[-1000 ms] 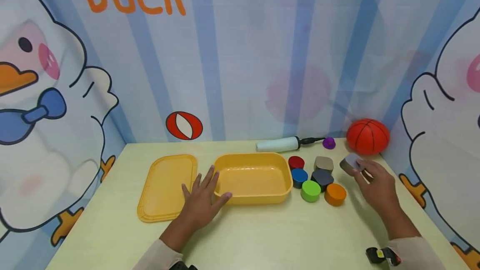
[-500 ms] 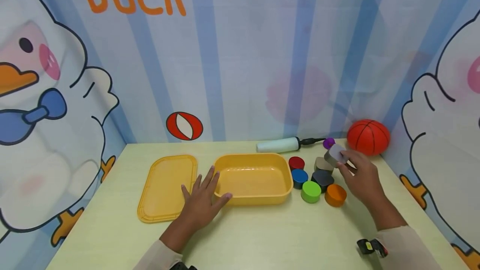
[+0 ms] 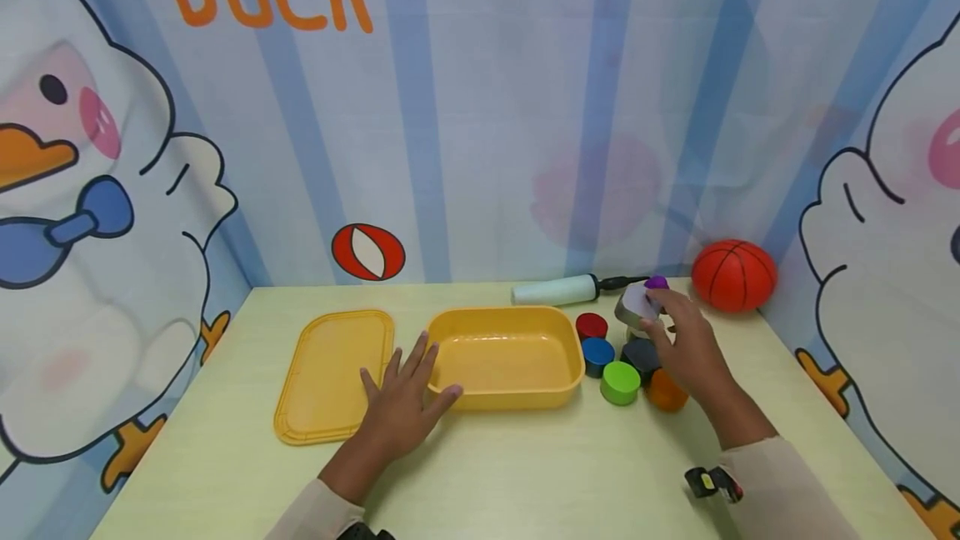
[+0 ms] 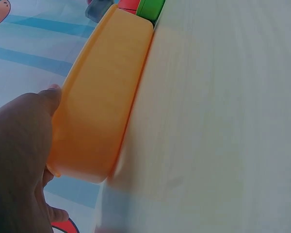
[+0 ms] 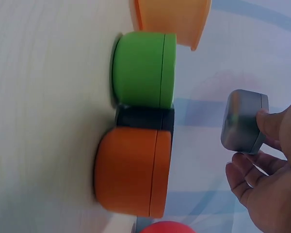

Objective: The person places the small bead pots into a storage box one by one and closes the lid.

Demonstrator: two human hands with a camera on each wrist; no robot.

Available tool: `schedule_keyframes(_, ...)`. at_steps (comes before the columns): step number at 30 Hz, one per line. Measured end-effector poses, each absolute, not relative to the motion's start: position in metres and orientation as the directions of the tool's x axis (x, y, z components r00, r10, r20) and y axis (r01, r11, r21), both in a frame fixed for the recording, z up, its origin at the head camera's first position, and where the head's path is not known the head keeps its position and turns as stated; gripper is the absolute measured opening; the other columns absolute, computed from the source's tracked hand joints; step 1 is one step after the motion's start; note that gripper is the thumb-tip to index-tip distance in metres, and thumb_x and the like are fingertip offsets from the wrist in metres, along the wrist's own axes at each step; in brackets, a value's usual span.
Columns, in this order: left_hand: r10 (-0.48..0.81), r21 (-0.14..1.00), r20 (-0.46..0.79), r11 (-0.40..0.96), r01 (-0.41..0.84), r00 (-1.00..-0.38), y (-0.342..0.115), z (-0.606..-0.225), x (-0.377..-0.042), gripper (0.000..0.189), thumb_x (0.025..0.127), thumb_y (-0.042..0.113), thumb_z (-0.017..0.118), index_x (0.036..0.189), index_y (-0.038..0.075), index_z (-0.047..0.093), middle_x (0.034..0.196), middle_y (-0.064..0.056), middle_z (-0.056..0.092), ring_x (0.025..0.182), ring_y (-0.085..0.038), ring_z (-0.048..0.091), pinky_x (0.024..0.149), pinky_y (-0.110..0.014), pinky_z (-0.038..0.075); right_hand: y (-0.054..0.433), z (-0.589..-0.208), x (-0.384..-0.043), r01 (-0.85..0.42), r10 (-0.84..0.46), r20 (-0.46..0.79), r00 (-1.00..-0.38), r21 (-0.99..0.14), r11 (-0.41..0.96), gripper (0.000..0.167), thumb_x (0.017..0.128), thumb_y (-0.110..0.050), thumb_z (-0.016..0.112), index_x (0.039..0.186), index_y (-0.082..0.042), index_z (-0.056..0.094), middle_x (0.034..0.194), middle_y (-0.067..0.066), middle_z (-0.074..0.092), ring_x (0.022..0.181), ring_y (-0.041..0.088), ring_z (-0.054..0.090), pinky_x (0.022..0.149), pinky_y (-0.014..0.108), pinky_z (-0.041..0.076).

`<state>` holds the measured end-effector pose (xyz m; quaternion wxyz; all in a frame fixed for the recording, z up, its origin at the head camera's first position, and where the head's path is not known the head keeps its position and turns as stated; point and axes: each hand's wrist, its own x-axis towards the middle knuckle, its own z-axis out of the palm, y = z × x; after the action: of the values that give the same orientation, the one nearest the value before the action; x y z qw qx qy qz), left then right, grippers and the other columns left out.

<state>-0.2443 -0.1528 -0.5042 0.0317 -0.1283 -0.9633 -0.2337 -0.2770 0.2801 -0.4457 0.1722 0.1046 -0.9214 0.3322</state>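
Observation:
My right hand [image 3: 693, 352] pinches a small grey lidded box [image 5: 241, 121] with rounded corners, between thumb and fingers. It is held up above the group of small lidded pots at the right, hiding most of the beige one. My left hand [image 3: 401, 411], fingers spread, rests at the left end of the yellow rectangular container [image 3: 506, 399]; its thumb touches the rim in the left wrist view. Near the held box stand the red pot [image 3: 592, 323], blue pot [image 3: 597, 354], green pot [image 3: 620, 383], dark grey pot [image 3: 639, 356] and orange pot [image 3: 664, 393].
A flat yellow lid [image 3: 333, 382] lies left of the container, partly behind my left hand. Along the back wall are a white hand pump [image 3: 555, 290], a small purple piece [image 3: 656, 282] and a red basketball [image 3: 733, 275]. A duck-printed curtain [image 3: 480, 107] closes off the back.
My right hand has carried the grey box leftward from beside the pots to over the beige one. My left hand has stayed at the container.

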Motion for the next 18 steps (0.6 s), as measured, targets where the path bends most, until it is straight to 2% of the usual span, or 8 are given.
schedule_keyframes(7, 0.235, 0.448, 0.131, 0.853, 0.269, -0.963, -0.153, -0.505, -0.245, 0.086, 0.109, 0.070, 0.048, 0.175, 0.019, 0.028, 0.187, 0.002, 0.009, 0.169, -0.051, 0.015, 0.118, -0.093, -0.008, 0.260, -0.442, -0.279, -0.306, -0.110, 0.345, -0.932, -0.587, 0.749, 0.055, 0.111, -0.009, 0.063, 0.162, -0.001, 0.046, 0.161, 0.026, 0.048, 0.128, 0.047, 0.062, 0.100, 0.062, 0.062)
schedule_keyframes(11, 0.239, 0.443, 0.134, 0.854, 0.274, -0.962, -0.153, -0.504, -0.244, 0.086, 0.109, 0.070, 0.047, 0.176, 0.019, 0.027, 0.186, 0.002, 0.009, 0.169, -0.051, 0.015, 0.118, -0.093, -0.008, 0.250, -0.441, -0.282, -0.311, -0.129, 0.329, -0.936, -0.597, 0.740, 0.055, 0.111, -0.009, 0.063, 0.163, -0.003, 0.046, 0.163, 0.024, 0.049, 0.128, 0.044, 0.062, 0.102, 0.060, 0.061)
schedule_keyframes(18, 0.235, 0.437, 0.123, 0.859, 0.266, -0.964, -0.153, -0.502, -0.243, 0.087, 0.109, 0.070, 0.048, 0.176, 0.019, 0.027, 0.186, 0.002, 0.009, 0.169, -0.051, 0.016, 0.119, -0.093, -0.006, 0.229, -0.443, -0.285, -0.375, -0.173, 0.373, -0.911, -0.581, 0.722, 0.052, 0.109, -0.009, 0.066, 0.159, 0.000, 0.053, 0.161, 0.023, 0.053, 0.122, 0.040, 0.067, 0.098, 0.056, 0.063)
